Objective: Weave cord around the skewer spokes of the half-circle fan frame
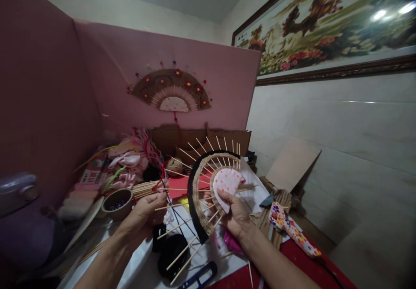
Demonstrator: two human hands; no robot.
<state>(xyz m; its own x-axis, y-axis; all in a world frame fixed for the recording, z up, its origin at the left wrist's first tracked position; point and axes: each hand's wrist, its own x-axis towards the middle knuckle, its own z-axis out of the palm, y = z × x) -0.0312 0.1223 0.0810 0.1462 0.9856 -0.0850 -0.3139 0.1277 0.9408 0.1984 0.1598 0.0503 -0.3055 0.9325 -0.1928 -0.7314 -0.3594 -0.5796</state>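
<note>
My right hand grips a half-made fan by its pink dotted fabric centre, holding it upright above the table. The fan has a ring of jute twine, a black outer band and several thin wooden sticks radiating outwards. My left hand is closed in a pinch on the end of one stick at the fan's left side. A finished fan of the same kind hangs on the pink board behind.
A ball of jute twine, a brown bowl, a bundle of sticks and pink fabric scraps crowd the table. Blue scissors lie near the front edge. A floral patterned object lies on the right, with cardboard behind.
</note>
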